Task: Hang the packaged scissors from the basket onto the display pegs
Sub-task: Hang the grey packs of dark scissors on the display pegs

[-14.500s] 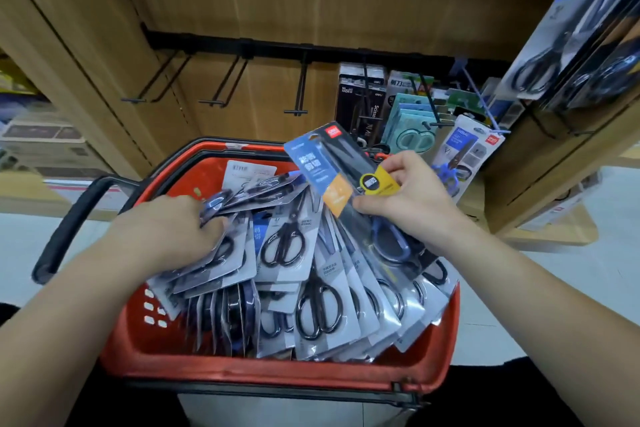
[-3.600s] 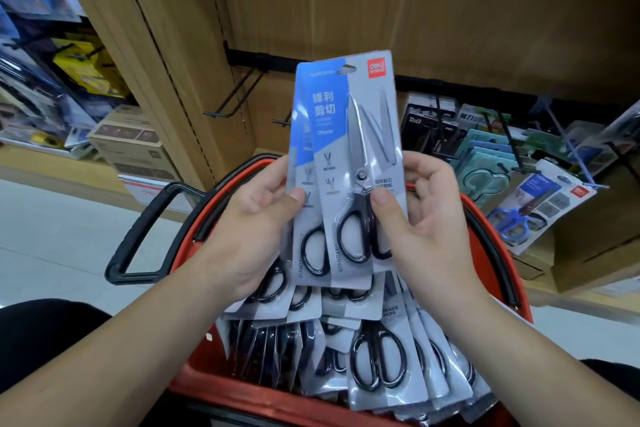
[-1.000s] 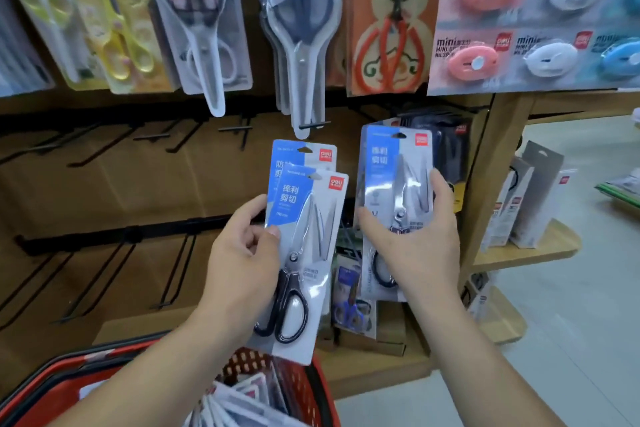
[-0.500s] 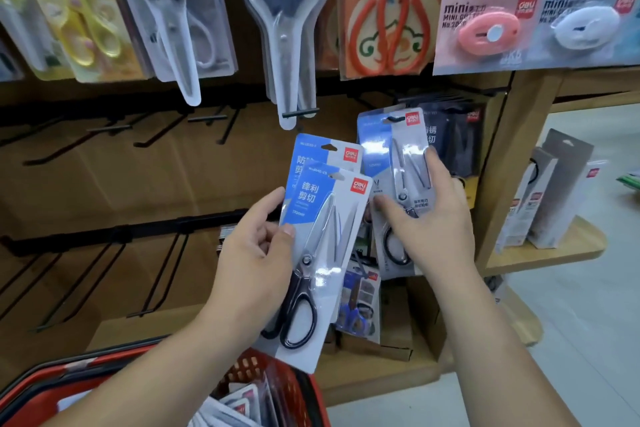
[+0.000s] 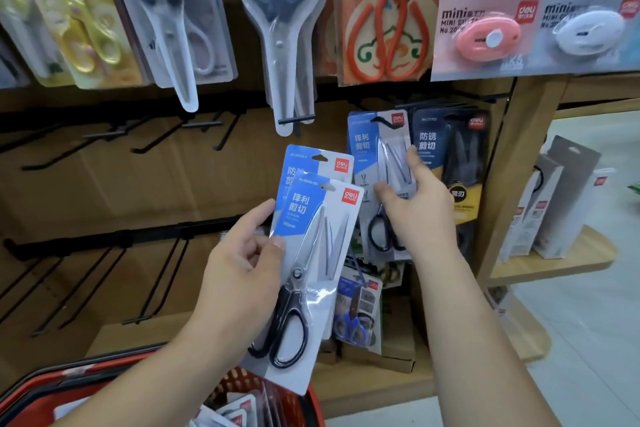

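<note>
Head view: packaged scissors are split between both hands in front of a wooden display wall. The right hand (image 5: 414, 208) pinches a scissors pack (image 5: 375, 152), a blue and grey card under a clear blister. Its thumb lies on the card's face and its fingers (image 5: 412, 154) near the right edge. It holds the pack up against a black peg (image 5: 382, 122). The peg's upturned tip shows at the card's hang slot, but I cannot tell whether the card sits fully on the wire. Just beside it on the right hangs a black-carded pack (image 5: 450, 156).

The left hand (image 5: 242, 274) grips two more, a front pack (image 5: 311, 246) overlapping a rear pack (image 5: 304, 159). Its thumb is on the front card's left edge and its fingers are hidden behind. Below, the red basket (image 5: 86, 380) holds further packs (image 5: 235, 409). Empty pegs (image 5: 156, 137) run along the rails to the left.

These packs look light and stiff enough to hold flat. The blister looks slick and the weight sits low at the handles, so a card will likely swing once hooked. The best hold is probably a pinch across the side edges around mid-height, keeping the slot free. The thin card round the slot could bend or tear if forced onto the tip.
</note>
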The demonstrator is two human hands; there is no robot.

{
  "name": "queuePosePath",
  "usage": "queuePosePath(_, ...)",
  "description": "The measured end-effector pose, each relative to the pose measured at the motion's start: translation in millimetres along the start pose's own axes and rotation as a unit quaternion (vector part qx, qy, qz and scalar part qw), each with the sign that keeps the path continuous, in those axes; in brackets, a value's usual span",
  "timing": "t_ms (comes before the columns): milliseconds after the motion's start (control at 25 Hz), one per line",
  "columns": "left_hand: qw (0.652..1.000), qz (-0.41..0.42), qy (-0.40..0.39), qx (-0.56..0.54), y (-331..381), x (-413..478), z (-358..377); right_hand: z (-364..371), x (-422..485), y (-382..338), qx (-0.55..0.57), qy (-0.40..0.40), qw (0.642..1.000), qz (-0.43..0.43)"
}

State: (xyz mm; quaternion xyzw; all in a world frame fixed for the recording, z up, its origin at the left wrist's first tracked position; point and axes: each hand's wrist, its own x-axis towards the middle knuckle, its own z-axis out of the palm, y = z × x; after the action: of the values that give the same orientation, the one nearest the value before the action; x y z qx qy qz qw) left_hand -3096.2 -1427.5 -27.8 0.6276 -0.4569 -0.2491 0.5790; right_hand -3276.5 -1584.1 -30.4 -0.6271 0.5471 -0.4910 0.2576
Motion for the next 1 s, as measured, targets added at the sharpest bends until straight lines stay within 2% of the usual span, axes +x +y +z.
queuePosePath(80, 1.0, 0.004, 0.012, 0.001, 0, 3, -3, 1, -5, -8, -0.059, 0.007, 0.998, 0.007)
queuePosePath(160, 1.0, -0.005, 0.016, -0.009, 0, 3, -2, -6, -14, -19, -0.081, 0.034, 0.996, -0.024)
queuePosePath(200, 1.0, -0.014, 0.017, -0.017, 0, 2, 1, -11, -17, -25, -0.044, 0.023, 0.998, -0.039)
queuePosePath(280, 0.999, -0.033, 0.009, -0.038, -2, 1, 9, -23, -22, -43, 0.113, -0.083, 0.99, 0.02)
queuePosePath(360, 0.997, -0.04, -0.01, -0.066, 1, -1, 18, -34, -29, -58, 0.255, -0.193, 0.941, 0.109)
queuePosePath(400, 0.996, -0.039, -0.019, -0.072, 2, -1, 21, -38, -31, -61, 0.288, -0.202, 0.928, 0.125)
queuePosePath(640, 0.997, -0.043, -0.036, -0.049, 6, 1, 26, -34, -31, -56, 0.315, -0.044, 0.938, 0.141)
queuePosePath(800, 0.998, -0.043, 0.006, -0.048, 3, 9, 21, -31, -23, -45, 0.271, 0.064, 0.96, 0.028)
queuePosePath(1000, 0.997, -0.04, 0.012, -0.058, 7, 19, 23, -24, -10, -36, 0.233, 0.121, 0.965, -0.02)
